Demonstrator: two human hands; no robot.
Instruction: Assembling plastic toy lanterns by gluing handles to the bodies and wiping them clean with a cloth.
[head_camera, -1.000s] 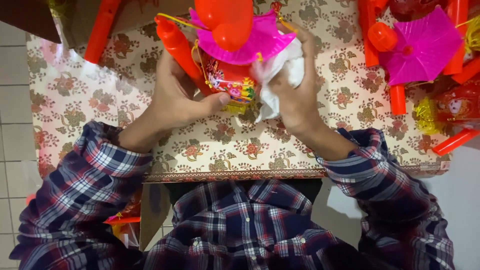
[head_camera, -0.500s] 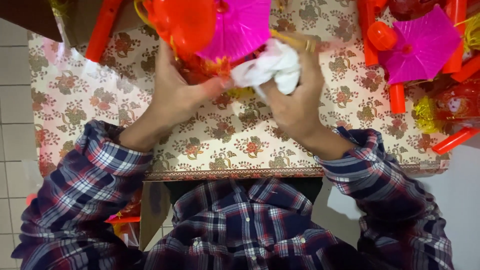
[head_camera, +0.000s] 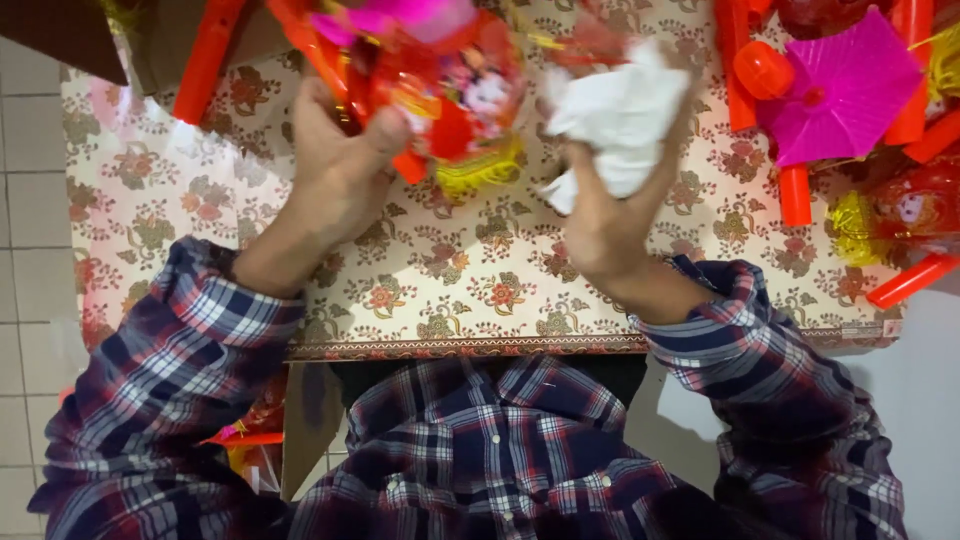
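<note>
Lantern tipped over since a moment ago, its pink top swung away.
Left hand (head_camera: 335, 170) grips the red lantern (head_camera: 440, 90) (blurred); right hand (head_camera: 610, 215) clenches a white cloth (head_camera: 615, 120) above the tabletop's (head_camera: 440, 290) far edge.

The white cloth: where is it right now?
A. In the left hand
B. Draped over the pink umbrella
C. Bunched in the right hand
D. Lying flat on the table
C: the white cloth is crumpled in the right hand, raised above the table.
</note>
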